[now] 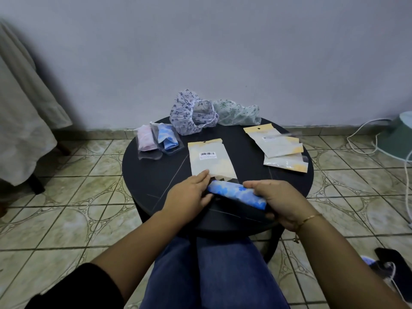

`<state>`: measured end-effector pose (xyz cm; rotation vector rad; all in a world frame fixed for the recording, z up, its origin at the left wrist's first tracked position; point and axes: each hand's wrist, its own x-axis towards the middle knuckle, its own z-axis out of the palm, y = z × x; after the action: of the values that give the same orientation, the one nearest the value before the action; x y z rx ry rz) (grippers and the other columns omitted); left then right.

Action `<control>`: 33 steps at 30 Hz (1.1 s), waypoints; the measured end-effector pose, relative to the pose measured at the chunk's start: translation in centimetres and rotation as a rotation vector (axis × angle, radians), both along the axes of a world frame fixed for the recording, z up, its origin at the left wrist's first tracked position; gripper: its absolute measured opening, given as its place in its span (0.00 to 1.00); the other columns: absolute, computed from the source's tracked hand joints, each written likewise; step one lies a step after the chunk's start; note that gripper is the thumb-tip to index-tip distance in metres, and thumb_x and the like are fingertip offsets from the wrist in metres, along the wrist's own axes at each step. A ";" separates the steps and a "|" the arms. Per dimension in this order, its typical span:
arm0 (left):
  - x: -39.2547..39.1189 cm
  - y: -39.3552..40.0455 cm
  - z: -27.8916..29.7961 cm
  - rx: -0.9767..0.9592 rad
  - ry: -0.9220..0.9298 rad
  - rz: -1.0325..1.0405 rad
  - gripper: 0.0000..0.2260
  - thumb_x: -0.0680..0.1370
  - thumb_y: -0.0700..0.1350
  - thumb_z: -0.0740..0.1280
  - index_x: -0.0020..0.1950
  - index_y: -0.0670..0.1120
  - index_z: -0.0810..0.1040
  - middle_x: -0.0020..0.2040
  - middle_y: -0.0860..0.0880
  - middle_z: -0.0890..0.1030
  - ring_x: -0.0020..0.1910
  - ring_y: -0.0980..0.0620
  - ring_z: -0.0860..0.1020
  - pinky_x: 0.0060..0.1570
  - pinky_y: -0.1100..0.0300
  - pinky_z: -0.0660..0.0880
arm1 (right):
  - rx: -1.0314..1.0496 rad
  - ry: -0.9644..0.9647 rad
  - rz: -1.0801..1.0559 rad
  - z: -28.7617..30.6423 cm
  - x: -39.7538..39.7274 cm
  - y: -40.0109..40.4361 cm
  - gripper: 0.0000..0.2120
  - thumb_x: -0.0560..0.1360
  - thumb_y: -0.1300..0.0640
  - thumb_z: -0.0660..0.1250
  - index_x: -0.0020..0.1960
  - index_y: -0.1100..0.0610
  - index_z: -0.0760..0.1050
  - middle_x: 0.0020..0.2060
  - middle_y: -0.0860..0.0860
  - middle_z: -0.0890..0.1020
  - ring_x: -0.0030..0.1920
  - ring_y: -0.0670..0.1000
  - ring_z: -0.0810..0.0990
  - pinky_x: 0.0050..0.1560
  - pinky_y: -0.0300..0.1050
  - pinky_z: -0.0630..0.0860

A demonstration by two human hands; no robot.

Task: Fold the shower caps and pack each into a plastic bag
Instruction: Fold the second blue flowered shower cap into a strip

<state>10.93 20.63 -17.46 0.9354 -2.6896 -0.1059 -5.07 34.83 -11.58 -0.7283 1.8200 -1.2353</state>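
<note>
A folded blue cloud-print shower cap (236,194) lies as a long roll at the near edge of the round black table (156,175). My right hand (278,201) grips its right end. My left hand (189,192) holds its left end, with the fingers reaching onto the open mouth of a plastic bag (210,159) with a barcode label, just beyond the roll. Two unfolded caps sit at the back: a purple floral shower cap (189,114) and a pale green shower cap (237,112).
Two packed bags lie at the table's left: a pink packed cap (146,140) and a blue packed cap (167,139). Empty plastic bags (281,148) are stacked at the right. Tiled floor surrounds the table; cables (365,134) and a green lamp shade (396,139) lie at the right.
</note>
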 end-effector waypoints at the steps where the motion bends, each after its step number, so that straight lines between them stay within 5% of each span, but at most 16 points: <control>1: 0.0 0.0 -0.3 -0.003 0.040 -0.014 0.25 0.78 0.53 0.63 0.74 0.50 0.65 0.75 0.57 0.62 0.69 0.53 0.68 0.59 0.59 0.71 | 0.009 0.026 -0.005 -0.1 0.5 -0.4 0.15 0.75 0.63 0.58 0.49 0.52 0.82 0.38 0.51 0.78 0.28 0.47 0.68 0.19 0.34 0.61; 4: -0.1 0.1 -1.0 -0.081 0.120 -0.055 0.22 0.72 0.53 0.64 0.63 0.46 0.78 0.65 0.52 0.77 0.55 0.47 0.81 0.40 0.57 0.80 | -0.007 0.037 -0.022 -0.7 2.3 -1.6 0.17 0.76 0.64 0.57 0.57 0.54 0.80 0.32 0.53 0.78 0.19 0.47 0.67 0.18 0.33 0.60; 6: 0.0 0.2 -1.3 -0.098 0.121 -0.056 0.23 0.70 0.55 0.61 0.60 0.46 0.80 0.62 0.52 0.79 0.50 0.48 0.83 0.33 0.60 0.80 | -0.014 0.015 -0.011 -1.0 3.4 -2.4 0.18 0.77 0.64 0.55 0.62 0.54 0.76 0.38 0.58 0.81 0.20 0.50 0.72 0.17 0.34 0.60; 10: 0.0 0.3 -1.2 -0.120 0.151 -0.064 0.24 0.70 0.54 0.59 0.62 0.47 0.79 0.63 0.53 0.78 0.53 0.49 0.82 0.33 0.63 0.79 | -0.032 -0.028 0.012 -1.5 4.8 -3.9 0.20 0.79 0.63 0.53 0.67 0.52 0.71 0.49 0.61 0.81 0.23 0.51 0.77 0.16 0.35 0.61; 15: 0.0 0.5 -1.1 -0.152 0.163 -0.068 0.24 0.70 0.54 0.58 0.61 0.47 0.80 0.62 0.53 0.79 0.53 0.49 0.82 0.36 0.63 0.79 | -0.065 -0.080 -0.072 -1.8 4.7 -5.1 0.11 0.79 0.61 0.59 0.62 0.58 0.67 0.47 0.60 0.80 0.26 0.55 0.78 0.16 0.36 0.64; 20: 0.0 0.2 -1.4 -0.151 0.145 -0.069 0.26 0.69 0.56 0.58 0.62 0.46 0.79 0.63 0.52 0.78 0.53 0.48 0.82 0.34 0.61 0.80 | -0.086 -0.427 -0.092 -1.2 4.7 -4.3 0.07 0.80 0.62 0.58 0.48 0.63 0.74 0.36 0.60 0.79 0.31 0.55 0.78 0.22 0.39 0.72; 24: 0.0 0.3 -1.2 -0.177 0.149 -0.058 0.26 0.69 0.56 0.57 0.62 0.46 0.79 0.63 0.51 0.79 0.51 0.49 0.83 0.31 0.62 0.78 | -0.109 -0.656 -0.097 -0.6 4.1 -3.5 0.10 0.77 0.71 0.56 0.54 0.65 0.72 0.42 0.63 0.80 0.37 0.58 0.81 0.34 0.44 0.80; 29: -0.2 0.3 -1.4 -0.193 0.196 -0.051 0.25 0.70 0.56 0.58 0.62 0.46 0.79 0.63 0.52 0.78 0.50 0.50 0.83 0.30 0.63 0.78 | -0.143 -0.678 -0.191 -0.2 3.6 -3.7 0.20 0.77 0.72 0.58 0.68 0.66 0.64 0.42 0.64 0.79 0.30 0.58 0.83 0.33 0.48 0.81; 33: -0.3 0.3 -1.4 -0.217 0.219 -0.056 0.26 0.69 0.55 0.58 0.62 0.46 0.79 0.63 0.52 0.78 0.51 0.50 0.83 0.29 0.62 0.79 | -0.124 -0.447 -0.235 -0.6 4.5 -4.6 0.19 0.77 0.70 0.61 0.66 0.62 0.67 0.45 0.62 0.81 0.35 0.56 0.83 0.32 0.45 0.82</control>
<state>10.66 20.92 -18.86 0.7376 -2.4656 0.0674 -0.61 30.21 -12.16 -0.2727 1.4943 -1.5340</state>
